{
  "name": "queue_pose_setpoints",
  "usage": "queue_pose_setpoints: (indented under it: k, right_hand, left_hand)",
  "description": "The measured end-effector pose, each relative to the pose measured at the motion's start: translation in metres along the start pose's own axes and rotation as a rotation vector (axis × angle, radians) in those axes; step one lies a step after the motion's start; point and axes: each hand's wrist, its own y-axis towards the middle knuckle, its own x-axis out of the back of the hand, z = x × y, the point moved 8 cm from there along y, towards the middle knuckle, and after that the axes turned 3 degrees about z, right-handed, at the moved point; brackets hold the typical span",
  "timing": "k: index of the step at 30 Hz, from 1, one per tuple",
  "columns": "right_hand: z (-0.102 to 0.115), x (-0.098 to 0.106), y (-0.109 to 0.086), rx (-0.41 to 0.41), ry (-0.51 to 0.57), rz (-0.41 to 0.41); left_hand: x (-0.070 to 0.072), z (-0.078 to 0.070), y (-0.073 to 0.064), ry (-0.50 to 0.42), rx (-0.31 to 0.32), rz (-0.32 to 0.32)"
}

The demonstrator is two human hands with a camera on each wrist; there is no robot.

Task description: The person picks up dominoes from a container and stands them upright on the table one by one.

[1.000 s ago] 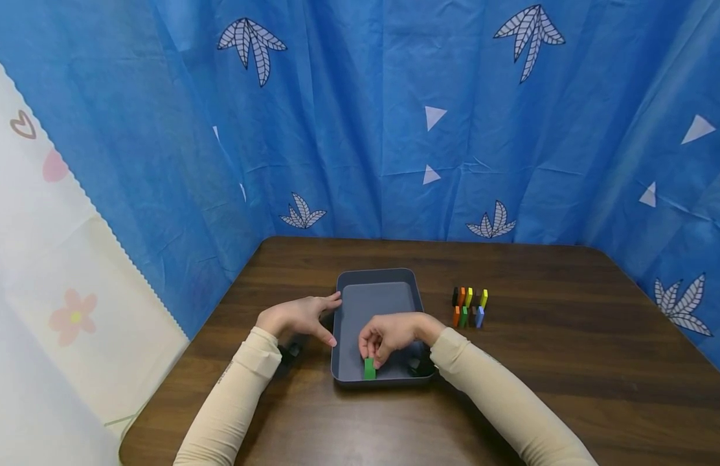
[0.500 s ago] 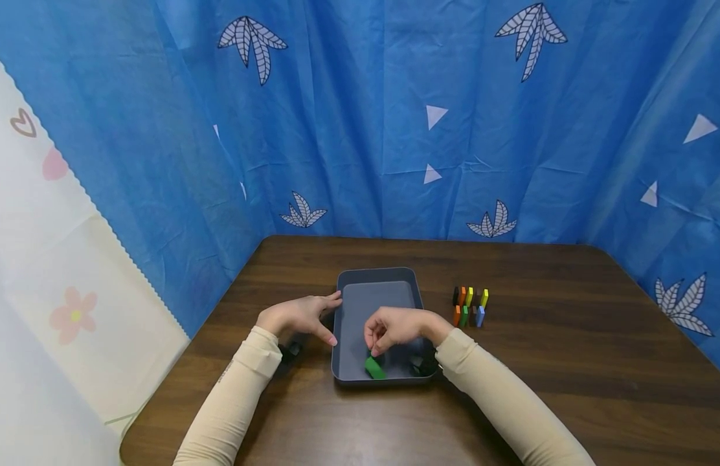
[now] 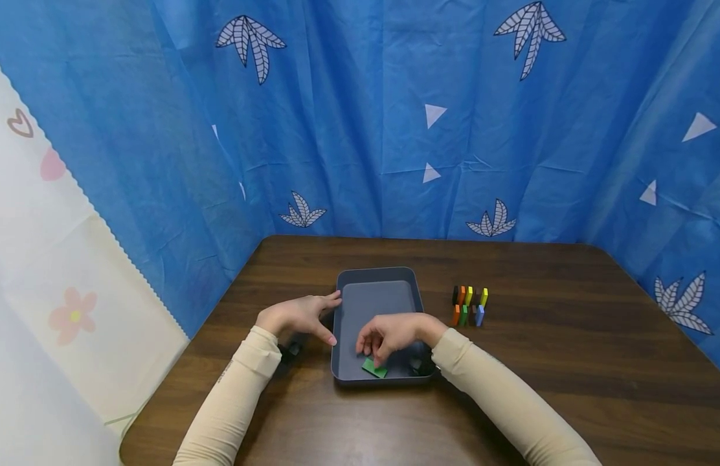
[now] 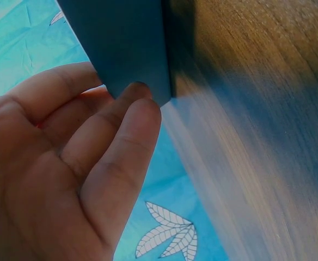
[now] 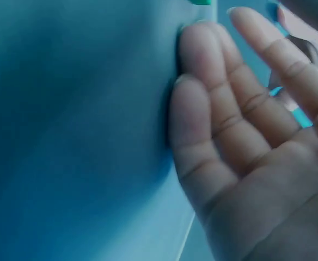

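Note:
A small green domino-like block lies flat on the tray floor, near its front wall. Over it is my right hand, thumb tip right at the block and fingers slightly bent. The right wrist view shows those fingers side by side, fingertips down at the tray floor, with a sliver of the green block at the top edge. My left hand, fingers spread, rests against the left side of the grey tray. In the left wrist view its fingertips touch the tray's outer wall.
Right of the tray, several small upright blocks in orange, green, yellow, blue and dark colours stand in two rows on the brown wooden table. A blue curtain hangs behind the table, and a white one hangs at the left.
The green block went from upright under my right fingers to tipping over, and now lies flat. My right hand rose slightly, then came back down to it. My left hand stayed put.

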Motion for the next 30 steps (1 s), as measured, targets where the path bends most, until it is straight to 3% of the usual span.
queue_pose_setpoints:
  k: [5,10,23,30]
  right_hand:
    - [0.001,-0.007,0.004,0.001,-0.089,0.074]
    - [-0.001,-0.01,0.006,0.001,-0.129,0.087]
    - [-0.001,-0.014,-0.004,-0.085,-0.022,0.147]
    - [-0.002,-0.019,-0.005,-0.076,0.0,0.219]
  left_hand:
    - [0.0,0.0,-0.001,-0.001,0.004,-0.002]
    - [-0.001,0.001,0.0,0.004,0.005,0.003]
    - [-0.001,0.002,0.0,-0.004,-0.001,0.006]
    - [-0.001,0.001,0.0,-0.001,-0.005,0.01]
